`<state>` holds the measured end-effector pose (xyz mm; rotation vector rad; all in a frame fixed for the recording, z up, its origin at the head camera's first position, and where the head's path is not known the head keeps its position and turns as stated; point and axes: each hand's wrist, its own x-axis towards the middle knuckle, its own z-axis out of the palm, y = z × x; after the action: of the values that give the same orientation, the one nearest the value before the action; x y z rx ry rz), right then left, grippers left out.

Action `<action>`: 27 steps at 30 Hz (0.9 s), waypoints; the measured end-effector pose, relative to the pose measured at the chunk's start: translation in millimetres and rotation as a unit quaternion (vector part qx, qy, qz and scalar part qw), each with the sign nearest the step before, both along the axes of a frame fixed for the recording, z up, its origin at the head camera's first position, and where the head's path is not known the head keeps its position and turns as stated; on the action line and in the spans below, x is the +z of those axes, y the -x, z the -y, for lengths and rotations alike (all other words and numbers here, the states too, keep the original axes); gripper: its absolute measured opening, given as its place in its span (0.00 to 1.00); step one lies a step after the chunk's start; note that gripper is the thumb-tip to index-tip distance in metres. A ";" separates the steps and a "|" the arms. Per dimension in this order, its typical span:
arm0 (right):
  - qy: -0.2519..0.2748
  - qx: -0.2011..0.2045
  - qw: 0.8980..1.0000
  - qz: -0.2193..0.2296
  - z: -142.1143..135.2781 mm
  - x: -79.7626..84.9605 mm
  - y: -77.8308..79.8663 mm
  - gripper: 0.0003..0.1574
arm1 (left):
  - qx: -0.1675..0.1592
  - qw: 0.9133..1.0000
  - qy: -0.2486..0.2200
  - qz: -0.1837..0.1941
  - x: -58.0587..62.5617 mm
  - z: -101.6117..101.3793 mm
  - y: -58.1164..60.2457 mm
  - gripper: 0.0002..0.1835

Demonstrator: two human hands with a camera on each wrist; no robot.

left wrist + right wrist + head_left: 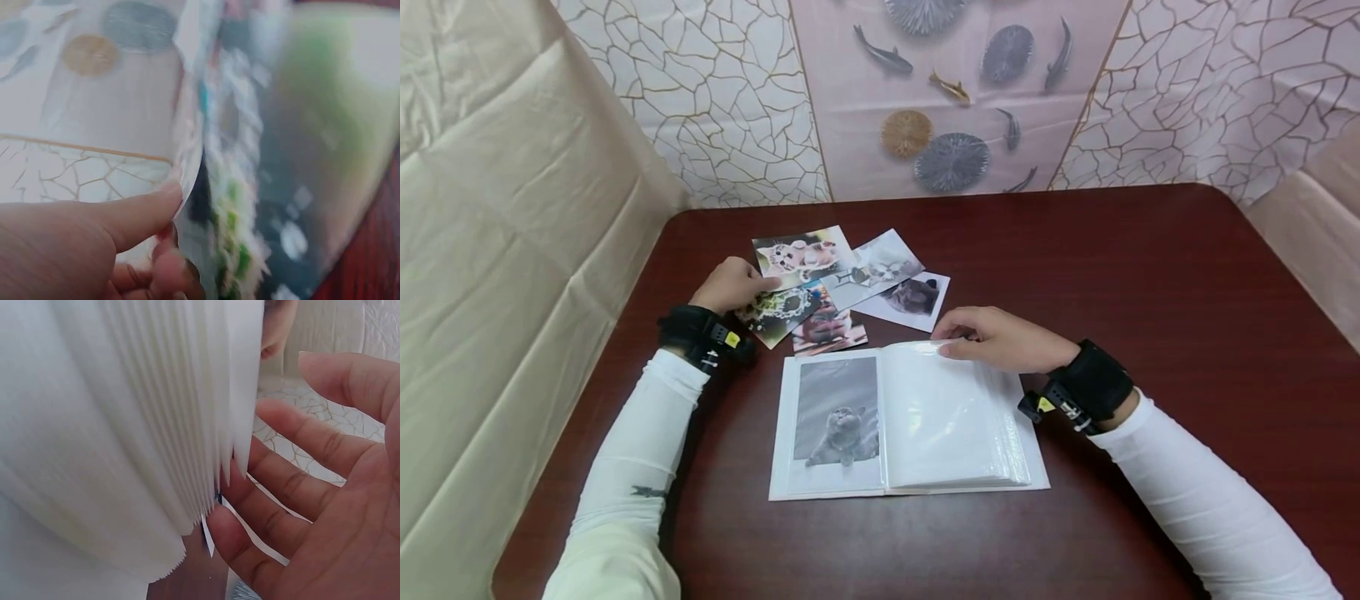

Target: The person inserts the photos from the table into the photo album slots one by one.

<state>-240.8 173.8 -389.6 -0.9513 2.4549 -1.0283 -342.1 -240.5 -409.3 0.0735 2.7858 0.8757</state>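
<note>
Left hand: on my head feed the left hand [733, 286] is at the lower-left side of the kitten photo [801, 255]; on its wrist view I see thumb and fingers pinching a photo edge, the print bowed and blurred. I can't tell whether it has one print or two.
Right hand: I have the right hand [1000, 337] at the top edge of the album's blank right page [940, 425]. From its wrist the fingers are spread and slightly bent, fingertips along the page edges, thumb apart from the sheets.
Album: the white album [780, 487] lies opened out on the bench [1135, 283], in front of the loose prints. Its left page carries a grey cat photo [842, 437]; clear sleeves shine on the right.
Loose prints: five overlap behind the album. To the right of the kitten photo I see a pale photo [887, 265], partly over a dark cat photo [913, 296]; below it are a flowery photo [775, 312] and a pinkish photo [827, 332] near the album's top edge.
Sleeves and bands: white sleeves, a black band [1090, 387] on the right wrist.
Backdrop: a patterned cloth [737, 92] with a fish panel behind the bench.
</note>
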 end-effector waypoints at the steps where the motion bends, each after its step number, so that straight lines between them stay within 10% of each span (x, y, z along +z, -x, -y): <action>1: -0.002 -0.001 1.000 -0.002 0.4 -0.4 0.3 0.18 | -0.002 1.000 -0.016 -0.003 -0.1 1.3 -0.3 0.27; 14: -0.019 -0.017 1.000 0.001 2.7 -8.0 0.7 0.20 | 0.053 0.973 -0.223 0.025 0.3 7.4 -9.6 0.17; 27: 0.004 -0.025 1.000 -0.015 6.1 -6.0 -2.1 0.19 | 0.051 0.962 -0.266 -0.044 1.1 5.7 -11.6 0.13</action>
<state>-238.7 167.7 -395.5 -0.9184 2.5123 -1.0487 -330.4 -246.3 -408.1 0.0559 2.5644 1.6622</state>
